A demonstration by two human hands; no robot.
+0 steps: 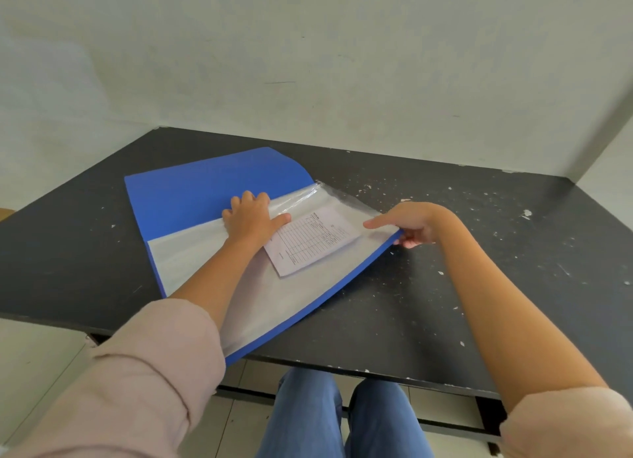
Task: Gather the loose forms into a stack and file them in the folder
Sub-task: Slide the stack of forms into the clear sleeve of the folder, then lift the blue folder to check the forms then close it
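I see the white printed forms [310, 240] tucked under the clear pocket of the open blue plastic folder [205, 190], my left hand [251, 217] pressing flat on it, my right hand [412, 223] gripping the folder's right corner, with bare black surface [479, 252] to the right.

— What are you working at?
— You're at a black table [445, 286], set against a pale wall. Its top is flecked with white chips, thickest on your right.
— And what lies on it?
— A blue folder [205, 190], flat and open on your left half. Its flap points toward the wall, and its near corner reaches the table's front edge.
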